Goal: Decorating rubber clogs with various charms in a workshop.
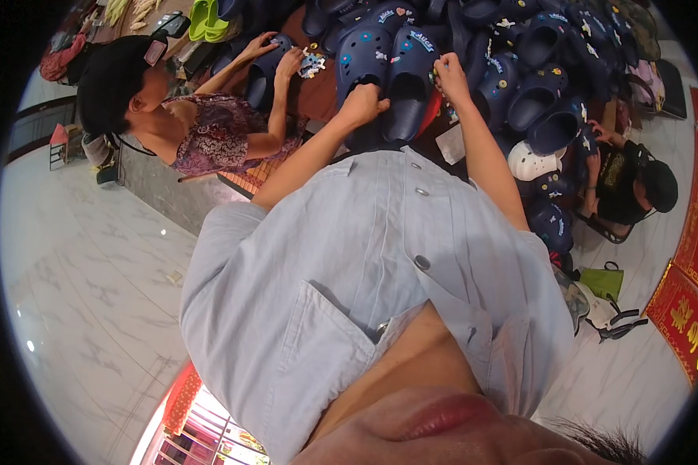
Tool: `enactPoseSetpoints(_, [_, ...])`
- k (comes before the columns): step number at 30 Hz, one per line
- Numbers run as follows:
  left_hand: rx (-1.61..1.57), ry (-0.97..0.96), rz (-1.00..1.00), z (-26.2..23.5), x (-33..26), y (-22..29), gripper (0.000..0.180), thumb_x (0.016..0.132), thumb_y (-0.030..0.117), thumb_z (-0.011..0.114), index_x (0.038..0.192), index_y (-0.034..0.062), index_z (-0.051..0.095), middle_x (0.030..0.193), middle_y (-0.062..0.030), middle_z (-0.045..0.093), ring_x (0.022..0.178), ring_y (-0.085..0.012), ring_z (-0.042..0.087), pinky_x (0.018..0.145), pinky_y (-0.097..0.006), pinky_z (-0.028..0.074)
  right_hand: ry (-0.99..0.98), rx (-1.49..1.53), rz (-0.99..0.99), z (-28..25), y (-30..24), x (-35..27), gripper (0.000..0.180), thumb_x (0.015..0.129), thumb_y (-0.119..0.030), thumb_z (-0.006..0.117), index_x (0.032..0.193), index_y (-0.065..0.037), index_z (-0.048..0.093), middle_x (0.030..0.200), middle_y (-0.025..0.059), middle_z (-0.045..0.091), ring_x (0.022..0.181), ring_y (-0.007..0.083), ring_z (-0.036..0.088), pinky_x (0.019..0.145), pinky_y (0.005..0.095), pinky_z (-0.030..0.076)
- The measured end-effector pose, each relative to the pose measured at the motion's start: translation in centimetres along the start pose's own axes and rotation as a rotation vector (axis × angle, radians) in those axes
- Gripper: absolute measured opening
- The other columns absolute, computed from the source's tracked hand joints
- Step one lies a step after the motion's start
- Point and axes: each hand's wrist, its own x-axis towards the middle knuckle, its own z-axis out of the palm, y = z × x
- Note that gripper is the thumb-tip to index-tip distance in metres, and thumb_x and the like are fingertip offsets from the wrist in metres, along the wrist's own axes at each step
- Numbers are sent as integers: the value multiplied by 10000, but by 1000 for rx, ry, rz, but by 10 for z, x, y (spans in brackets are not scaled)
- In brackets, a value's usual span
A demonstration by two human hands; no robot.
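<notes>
A pair of navy clogs with small colourful charms lies in front of me, a left clog and a right clog, their toes pointing away. My left hand is closed at the heel opening of the left clog, its fingers curled over the edge and partly hidden. At the outer side of the right clog, my right hand is closed in a pinch. A small yellowish bit shows by its fingertips, too small to name. Something red peeks out beside the right clog's heel.
Many navy clogs with charms are heaped to the right, with a white clog among them. A person at the left handles another navy clog by a charm cluster. Another person sits at the right. Green clogs lie far left.
</notes>
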Motion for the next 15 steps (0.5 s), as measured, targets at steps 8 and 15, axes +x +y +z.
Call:
enactPoseSetpoints(8, [4,21,29,5,0,-7,379,777,292,675,767,-86,642,668,-254,624,715,-393,657,689,-458,508,103,41,-88,9,11,1,120,878,-186,515,939,-85,494,663,78,554,518,160,548,464,306,442])
enactPoseSetpoints(15, [0,24,17,4,2,-6,376,793,297,675,769,-76,640,685,-248,631,721,-392,658,687,-456,509,109,321,-183,17,26,-13,68,927,-131,483,940,-73,516,693,0,471,554,72,442,486,220,384])
